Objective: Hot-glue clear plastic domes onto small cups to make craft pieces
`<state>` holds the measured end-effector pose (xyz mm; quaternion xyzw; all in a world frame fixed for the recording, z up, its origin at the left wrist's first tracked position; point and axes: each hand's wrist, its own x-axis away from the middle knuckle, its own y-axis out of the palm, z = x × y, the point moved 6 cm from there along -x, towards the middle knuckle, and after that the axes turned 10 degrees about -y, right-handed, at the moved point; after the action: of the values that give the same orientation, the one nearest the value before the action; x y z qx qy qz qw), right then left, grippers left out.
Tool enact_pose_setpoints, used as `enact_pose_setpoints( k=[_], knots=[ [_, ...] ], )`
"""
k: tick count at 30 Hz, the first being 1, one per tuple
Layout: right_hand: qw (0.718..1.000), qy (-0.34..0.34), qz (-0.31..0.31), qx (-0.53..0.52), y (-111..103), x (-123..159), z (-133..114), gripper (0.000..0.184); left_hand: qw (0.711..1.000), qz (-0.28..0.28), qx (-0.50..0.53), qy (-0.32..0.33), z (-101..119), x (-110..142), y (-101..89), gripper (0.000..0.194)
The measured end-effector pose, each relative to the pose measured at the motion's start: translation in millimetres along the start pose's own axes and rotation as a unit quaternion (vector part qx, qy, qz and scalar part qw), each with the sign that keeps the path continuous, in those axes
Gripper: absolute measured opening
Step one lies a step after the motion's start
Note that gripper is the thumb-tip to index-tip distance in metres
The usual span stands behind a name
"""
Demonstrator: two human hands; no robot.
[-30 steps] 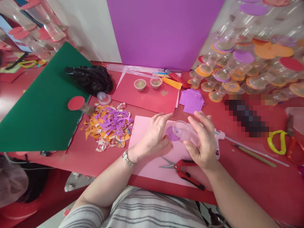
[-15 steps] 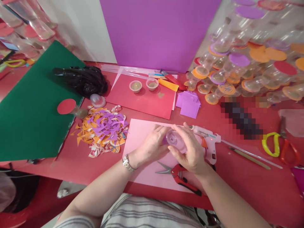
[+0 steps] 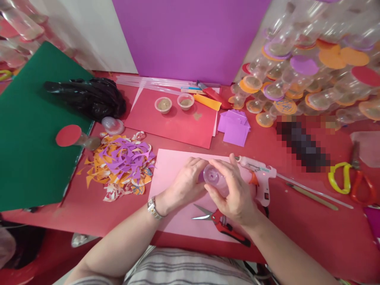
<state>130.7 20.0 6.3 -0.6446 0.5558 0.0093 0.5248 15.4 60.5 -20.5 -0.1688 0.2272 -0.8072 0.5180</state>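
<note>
Above a pale pink sheet (image 3: 169, 190), a clear plastic cup (image 3: 214, 177) with a purple tint sits between my two hands, its round end facing up. My right hand (image 3: 234, 190) curls round its right side, thumb and fingers on the rim. My left hand (image 3: 186, 184) closes on the cup's left side, where a bit of purple shows; its fingertips are partly hidden. Below the hands lie red-handled snips (image 3: 221, 222), blades apart. A white hot glue gun (image 3: 259, 174) rests just right of my right hand, with a clear glue stick (image 3: 311, 191) out of its back.
Orange and purple paper scraps (image 3: 124, 158) are heaped on the left. Behind are two small cups of sand (image 3: 163, 105) on a red sheet (image 3: 172, 126), and purple paper squares (image 3: 236, 128). Clear bottles with coloured discs (image 3: 303, 75) crowd the right; yellow-and-red scissors (image 3: 340, 178) lie near.
My hands and the cup have stayed together, with only a slight shift of the fingers. The whole view has moved a little as my head turned.
</note>
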Motion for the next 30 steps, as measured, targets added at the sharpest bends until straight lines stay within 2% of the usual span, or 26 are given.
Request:
enact_pose_setpoints(
  k=[10, 30],
  knots=[
    [1.0, -0.005, 0.002, 0.011, -0.7, 0.0, -1.7, 0.059, 0.998, -0.027, -0.005, -0.049, -4.1, -0.9, 0.6, 0.018],
    [1.0, 0.01, -0.005, 0.002, 0.7, -0.5, -0.3, 0.058, 0.999, -0.017, 0.009, -0.025, -0.3, -0.2, -1.3, 0.018]
  ],
)
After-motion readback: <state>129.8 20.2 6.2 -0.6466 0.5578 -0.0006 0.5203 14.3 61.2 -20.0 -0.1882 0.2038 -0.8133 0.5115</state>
